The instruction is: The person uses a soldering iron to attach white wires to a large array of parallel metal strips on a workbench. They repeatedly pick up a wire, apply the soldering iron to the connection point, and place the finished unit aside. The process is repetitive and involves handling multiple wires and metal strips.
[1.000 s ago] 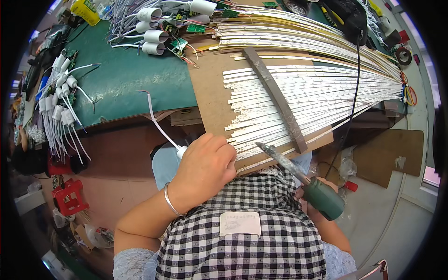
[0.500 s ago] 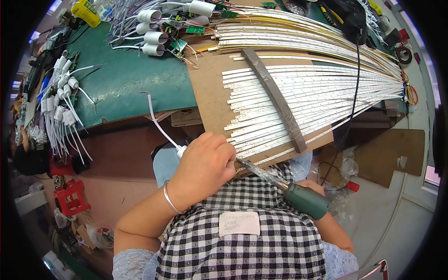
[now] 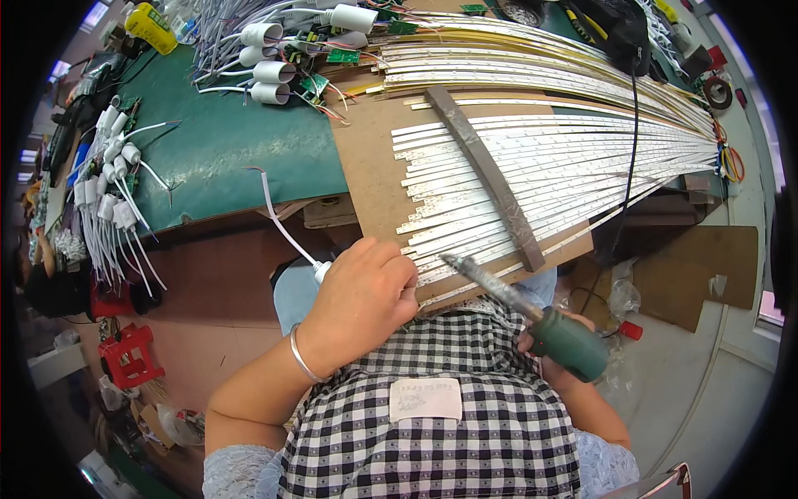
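Soldering iron (image 3: pixel 537 318) in right fingers (image 3: pixel 525 342)

Green-handled soldering iron (image 3: pixel 552 331) slanted, tip over white strips (image 3: pixel 557 170).

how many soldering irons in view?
1: the green-handled soldering iron, held in the right hand, its tip in front of the white strips in this view. Others could be hidden.

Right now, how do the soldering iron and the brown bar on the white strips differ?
The soldering iron has a green handle and metal shaft, while the brown bar is one dull colour. The iron is held in the right hand; the bar lies across the white strips. Both are long.
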Action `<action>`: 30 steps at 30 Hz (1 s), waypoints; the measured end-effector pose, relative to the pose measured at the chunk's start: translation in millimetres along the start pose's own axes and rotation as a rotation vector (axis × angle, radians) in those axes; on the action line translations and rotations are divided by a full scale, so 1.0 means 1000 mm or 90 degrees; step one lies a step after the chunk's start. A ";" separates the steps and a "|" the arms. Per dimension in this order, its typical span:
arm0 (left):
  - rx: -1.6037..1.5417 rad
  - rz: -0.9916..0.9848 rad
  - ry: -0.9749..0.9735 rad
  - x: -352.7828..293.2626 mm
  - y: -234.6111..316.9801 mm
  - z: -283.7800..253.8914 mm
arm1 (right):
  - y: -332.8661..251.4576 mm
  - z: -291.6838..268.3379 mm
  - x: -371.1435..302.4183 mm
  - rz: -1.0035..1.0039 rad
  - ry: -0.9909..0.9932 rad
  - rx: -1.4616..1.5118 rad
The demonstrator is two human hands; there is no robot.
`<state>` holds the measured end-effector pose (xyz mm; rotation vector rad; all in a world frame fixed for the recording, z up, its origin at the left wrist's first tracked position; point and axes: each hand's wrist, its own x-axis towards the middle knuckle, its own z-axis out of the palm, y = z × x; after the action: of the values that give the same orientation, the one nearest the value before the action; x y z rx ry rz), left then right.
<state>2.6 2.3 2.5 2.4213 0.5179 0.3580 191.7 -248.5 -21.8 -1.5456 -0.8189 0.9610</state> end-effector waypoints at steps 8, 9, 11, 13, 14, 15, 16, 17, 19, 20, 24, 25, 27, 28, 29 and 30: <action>0.013 -0.007 -0.005 0.001 0.002 -0.001 | -0.017 0.038 0.044 0.043 -0.028 0.344; 0.017 -0.008 -0.003 0.000 0.002 -0.001 | -0.018 0.042 0.048 0.028 -0.049 0.377; 0.024 -0.010 0.001 0.000 0.003 -0.001 | -0.022 0.054 0.063 -0.002 -0.090 0.443; 0.039 -0.011 0.010 -0.001 0.003 0.000 | -0.021 0.061 0.070 -0.025 -0.099 0.459; 0.046 -0.012 0.014 -0.001 0.003 0.001 | -0.022 0.064 0.071 -0.011 -0.095 0.478; 0.057 -0.010 0.018 -0.001 0.003 0.001 | -0.022 0.066 0.072 0.003 -0.091 0.498; 0.069 -0.009 0.021 -0.001 0.004 0.001 | -0.020 0.067 0.072 0.009 -0.088 0.479; 0.080 -0.007 0.024 -0.001 0.004 0.000 | -0.017 0.068 0.073 0.015 -0.085 0.460; 0.098 -0.010 0.010 -0.002 0.006 -0.001 | -0.015 0.069 0.073 0.012 -0.081 0.457; 0.106 -0.011 0.004 -0.002 0.006 -0.001 | -0.015 0.070 0.074 0.004 -0.080 0.474; 0.123 0.007 0.044 -0.002 0.006 0.002 | -0.012 0.069 0.075 -0.016 -0.087 0.394; 0.125 0.010 0.048 -0.002 0.005 0.003 | -0.012 0.069 0.075 -0.021 -0.082 0.395; 0.131 0.015 0.054 -0.003 0.006 0.003 | -0.013 0.072 0.075 -0.032 -0.072 0.399; 0.134 0.017 0.055 -0.003 0.006 0.003 | -0.013 0.073 0.075 -0.038 -0.068 0.396; 0.137 0.020 0.057 -0.003 0.006 0.003 | -0.013 0.074 0.075 -0.043 -0.064 0.394; 0.139 0.020 0.057 -0.003 0.007 0.003 | -0.013 0.074 0.075 -0.049 -0.061 0.391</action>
<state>2.9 -5.5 4.1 2.6361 0.5861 0.4458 157.1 -148.1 -27.1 -0.9386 -0.5671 1.1070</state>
